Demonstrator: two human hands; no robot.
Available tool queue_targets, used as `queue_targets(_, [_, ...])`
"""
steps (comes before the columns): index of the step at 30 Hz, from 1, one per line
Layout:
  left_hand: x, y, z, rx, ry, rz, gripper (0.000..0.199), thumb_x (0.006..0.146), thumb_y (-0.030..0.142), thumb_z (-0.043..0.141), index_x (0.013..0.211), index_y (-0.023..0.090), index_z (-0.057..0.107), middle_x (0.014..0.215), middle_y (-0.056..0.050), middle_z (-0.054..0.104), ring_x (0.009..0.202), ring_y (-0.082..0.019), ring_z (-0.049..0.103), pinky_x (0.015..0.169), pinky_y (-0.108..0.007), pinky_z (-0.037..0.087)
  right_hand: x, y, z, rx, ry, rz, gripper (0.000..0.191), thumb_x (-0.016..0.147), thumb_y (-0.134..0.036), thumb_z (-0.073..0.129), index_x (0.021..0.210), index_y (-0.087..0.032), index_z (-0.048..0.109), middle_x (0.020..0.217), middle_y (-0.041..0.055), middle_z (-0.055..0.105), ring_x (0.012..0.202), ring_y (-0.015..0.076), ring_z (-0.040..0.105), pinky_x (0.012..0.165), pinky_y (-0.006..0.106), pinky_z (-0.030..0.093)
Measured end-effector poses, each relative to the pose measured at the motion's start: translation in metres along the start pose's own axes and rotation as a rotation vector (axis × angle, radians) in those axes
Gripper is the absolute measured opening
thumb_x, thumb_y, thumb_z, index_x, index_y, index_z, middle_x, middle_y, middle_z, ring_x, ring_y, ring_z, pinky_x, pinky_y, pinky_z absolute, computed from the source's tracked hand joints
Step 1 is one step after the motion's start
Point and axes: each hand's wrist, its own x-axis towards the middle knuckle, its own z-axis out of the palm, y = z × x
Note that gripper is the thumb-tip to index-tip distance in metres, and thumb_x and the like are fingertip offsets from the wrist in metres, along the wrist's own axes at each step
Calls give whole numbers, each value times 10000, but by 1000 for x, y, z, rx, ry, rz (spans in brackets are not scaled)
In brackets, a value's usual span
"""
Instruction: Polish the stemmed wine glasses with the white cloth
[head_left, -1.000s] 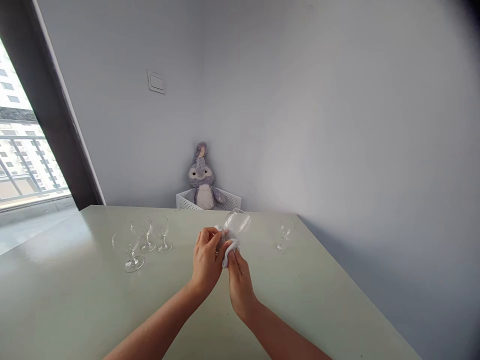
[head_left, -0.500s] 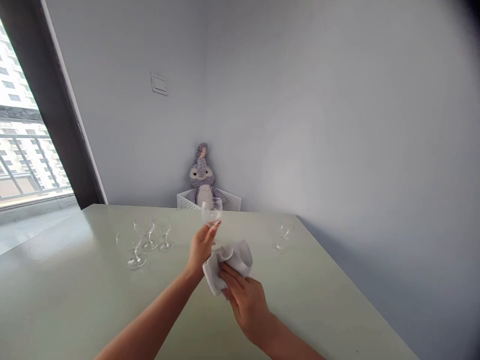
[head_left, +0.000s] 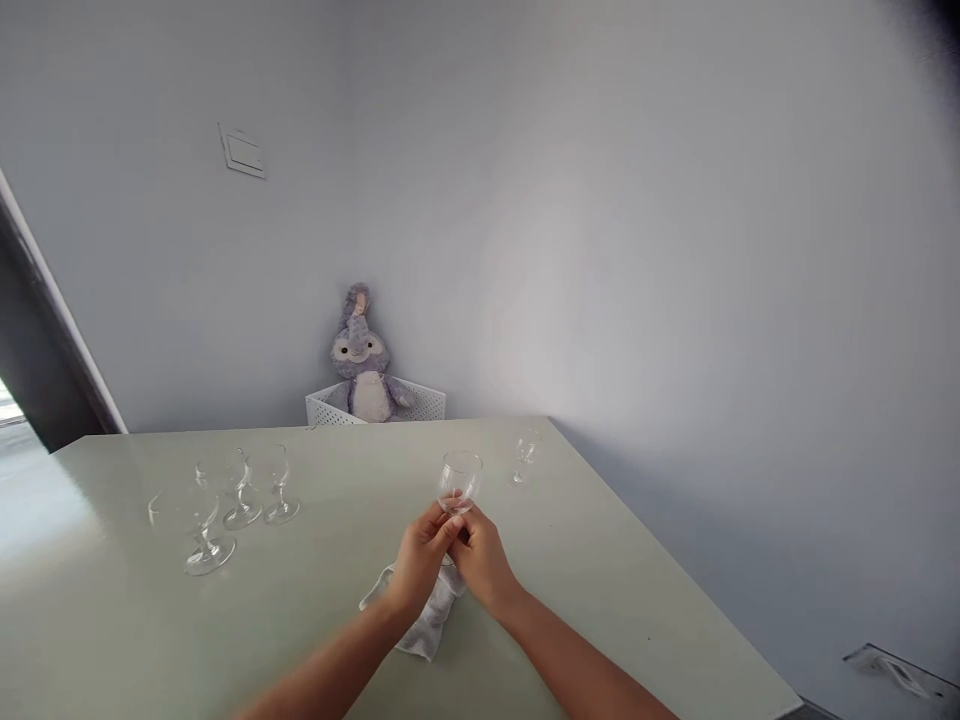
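Observation:
A clear stemmed glass is upright above the table, its bowl rising over my fingers. My left hand is closed around its stem from the left, thumb in front. From the right, my right hand closes on the same stem, its fingers meeting the left ones. Both hands hide most of the stem. Below them a white cloth lies crumpled on the table, partly covered by my left hand and forearm.
On the pale green table, three clear stemmed glasses stand at the left. Another stemmed glass stands at the back right. Behind the table a grey plush toy sits in a white perforated basket. Walls meet in the corner.
My right hand has let go of the cloth, now on the table, and has joined my left hand on the glass stem. The glass is lower and further right; the view has turned right.

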Motion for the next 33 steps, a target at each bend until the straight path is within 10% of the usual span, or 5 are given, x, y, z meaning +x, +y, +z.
queue_targets(8, [12, -52, -27, 468, 155, -86, 364, 812, 421, 415, 1071, 205, 554, 1161, -74, 569, 1003, -202, 558, 861, -313, 404, 44, 78, -31, -362, 98, 250, 109, 730, -195, 481, 643, -175, 544, 704, 19, 572, 657, 154, 538, 630, 249, 392])
queue_targets(17, [9, -55, -24, 554, 138, -54, 282, 807, 331, 405, 1022, 210, 541, 1091, -67, 598, 994, -193, 553, 855, -301, 385, 78, 125, -46, -514, 173, 351, 128, 741, -178, 482, 629, -155, 537, 807, 61, 570, 682, 143, 524, 628, 231, 354])
queue_targets(27, [2, -51, -20, 496, 188, -18, 226, 770, 272, 456, 951, 207, 575, 1002, -53, 614, 946, -185, 544, 856, -301, 388, 63, 120, -57, -578, 160, 378, 183, 679, -227, 517, 809, -123, 593, 808, 83, 576, 783, 208, 553, 712, 275, 394])
queue_targets(33, [9, -42, -26, 193, 549, 19, 193, 777, 226, 431, 918, 195, 561, 969, -52, 588, 886, -151, 535, 813, -283, 414, 10, 82, -60, -406, 155, 271, 247, 748, -327, 446, 907, -174, 556, 838, 64, 601, 760, 206, 573, 673, 302, 440])
